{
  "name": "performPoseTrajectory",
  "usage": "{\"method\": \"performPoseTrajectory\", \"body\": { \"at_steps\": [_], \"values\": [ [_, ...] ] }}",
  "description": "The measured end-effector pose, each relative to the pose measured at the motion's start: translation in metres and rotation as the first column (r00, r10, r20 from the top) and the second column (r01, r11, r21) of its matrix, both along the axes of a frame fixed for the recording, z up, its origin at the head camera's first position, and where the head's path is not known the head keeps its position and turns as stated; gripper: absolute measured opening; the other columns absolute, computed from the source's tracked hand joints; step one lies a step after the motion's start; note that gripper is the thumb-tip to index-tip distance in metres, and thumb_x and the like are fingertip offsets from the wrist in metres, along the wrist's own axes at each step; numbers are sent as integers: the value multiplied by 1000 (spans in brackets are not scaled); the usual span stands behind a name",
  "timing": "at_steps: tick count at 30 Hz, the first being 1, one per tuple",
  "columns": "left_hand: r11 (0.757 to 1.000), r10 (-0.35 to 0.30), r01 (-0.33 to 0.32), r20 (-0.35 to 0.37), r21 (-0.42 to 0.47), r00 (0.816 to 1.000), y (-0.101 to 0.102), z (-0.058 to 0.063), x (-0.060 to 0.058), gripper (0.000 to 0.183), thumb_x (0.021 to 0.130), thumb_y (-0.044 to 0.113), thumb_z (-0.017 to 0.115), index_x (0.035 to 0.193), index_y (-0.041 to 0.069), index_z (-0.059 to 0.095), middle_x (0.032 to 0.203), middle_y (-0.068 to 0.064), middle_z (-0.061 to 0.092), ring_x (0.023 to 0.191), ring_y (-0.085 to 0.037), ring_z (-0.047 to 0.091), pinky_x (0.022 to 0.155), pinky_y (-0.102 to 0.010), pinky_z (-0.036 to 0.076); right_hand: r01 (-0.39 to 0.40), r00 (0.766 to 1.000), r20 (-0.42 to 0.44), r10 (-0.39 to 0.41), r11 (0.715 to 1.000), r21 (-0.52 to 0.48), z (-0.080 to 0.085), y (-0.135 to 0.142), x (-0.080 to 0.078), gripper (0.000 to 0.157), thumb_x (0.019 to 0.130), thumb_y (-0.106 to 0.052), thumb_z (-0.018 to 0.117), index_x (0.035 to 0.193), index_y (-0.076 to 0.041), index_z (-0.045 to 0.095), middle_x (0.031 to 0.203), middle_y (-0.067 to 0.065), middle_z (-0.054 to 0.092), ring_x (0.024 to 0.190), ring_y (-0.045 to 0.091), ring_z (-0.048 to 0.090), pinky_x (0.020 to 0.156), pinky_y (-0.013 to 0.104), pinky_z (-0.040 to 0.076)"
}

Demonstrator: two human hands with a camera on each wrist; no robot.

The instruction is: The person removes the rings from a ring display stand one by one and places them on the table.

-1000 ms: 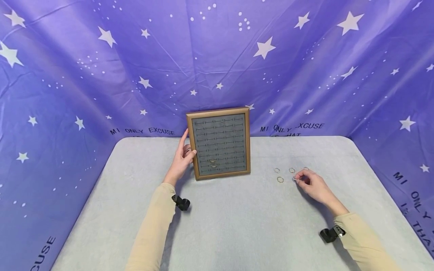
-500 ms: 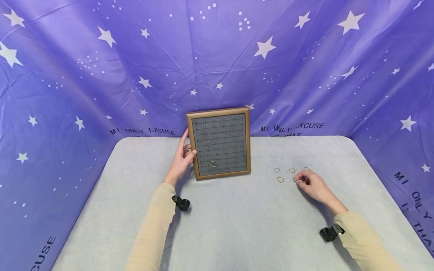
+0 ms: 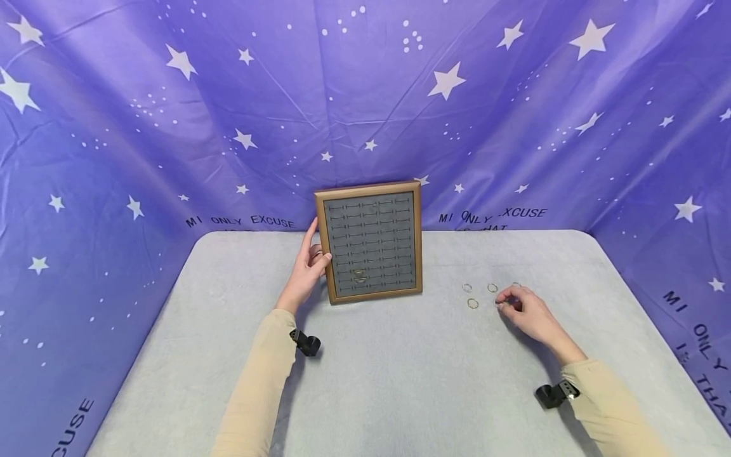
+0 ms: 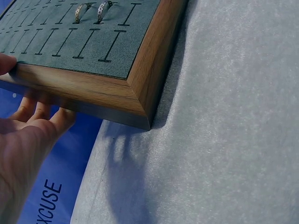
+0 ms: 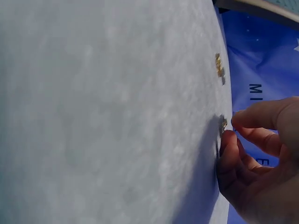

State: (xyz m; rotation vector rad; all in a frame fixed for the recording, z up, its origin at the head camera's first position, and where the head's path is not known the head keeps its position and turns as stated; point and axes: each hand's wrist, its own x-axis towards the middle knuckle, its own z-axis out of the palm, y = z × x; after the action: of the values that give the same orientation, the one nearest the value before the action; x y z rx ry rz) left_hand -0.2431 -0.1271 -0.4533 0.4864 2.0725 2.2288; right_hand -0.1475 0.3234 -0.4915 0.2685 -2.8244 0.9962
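A wood-framed ring display tray (image 3: 374, 251) with grey slotted padding stands tilted up at the back of the table. Two rings (image 4: 103, 11) sit in slots in its lower part. My left hand (image 3: 302, 276) grips the tray's left edge, thumb on the front of the frame and the other fingers behind. To the right of the tray, my right hand (image 3: 528, 312) is low over the table, thumb and index finger pinching a small ring (image 3: 497, 302), mostly hidden by the fingertips. Near it lie a silver ring (image 3: 467, 287), gold rings (image 3: 473, 304) and a partly covered ring (image 3: 516, 284).
The table (image 3: 388, 381) has a pale grey cloth top with rounded far corners. Purple star-printed curtains (image 3: 365, 95) hang behind it and along both sides. A small black camera (image 3: 308, 344) is strapped to the left wrist, another (image 3: 551, 396) to the right.
Both hands and the tray stay almost where they were. At the right fingertips, the pale ring that showed before is now more covered by the fingers.
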Motion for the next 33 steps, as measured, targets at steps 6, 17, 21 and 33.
{"method": "performPoseTrajectory", "body": {
  "at_steps": [6,17,21,33],
  "values": [
    [1000,-2,2,2,2,1000,0,0,0,77,97,-4,49,157,25,11,121,-19,51,87,-15,52,63,-26,41,16,999,39,-12,993,-113,8,-12,-1,13,88,3,63,101,5,61,98,20,57,65,11,53,49,26,46],
    [1000,-9,9,-15,29,1000,1,-2,-3,77,96,-6,48,157,23,11,109,-11,51,66,-10,41,57,-29,33,-14,994,103,38,973,-229,7,-43,-9,26,89,6,60,115,9,59,93,21,63,51,19,53,44,29,45],
    [1000,-10,10,-13,26,1000,1,-3,-3,78,96,-6,49,157,23,11,106,-9,50,65,-9,39,57,-27,33,-19,992,119,51,966,-259,5,-55,-11,27,89,5,60,117,8,59,97,23,63,52,20,54,44,29,46],
    [999,-10,10,-8,40,1000,0,-3,-3,77,96,-7,48,157,20,10,109,-10,51,66,-10,41,57,-27,33,-41,986,143,89,949,-311,1,-95,-21,27,90,3,60,116,5,61,100,21,62,54,22,54,43,28,46]
  ]
}}
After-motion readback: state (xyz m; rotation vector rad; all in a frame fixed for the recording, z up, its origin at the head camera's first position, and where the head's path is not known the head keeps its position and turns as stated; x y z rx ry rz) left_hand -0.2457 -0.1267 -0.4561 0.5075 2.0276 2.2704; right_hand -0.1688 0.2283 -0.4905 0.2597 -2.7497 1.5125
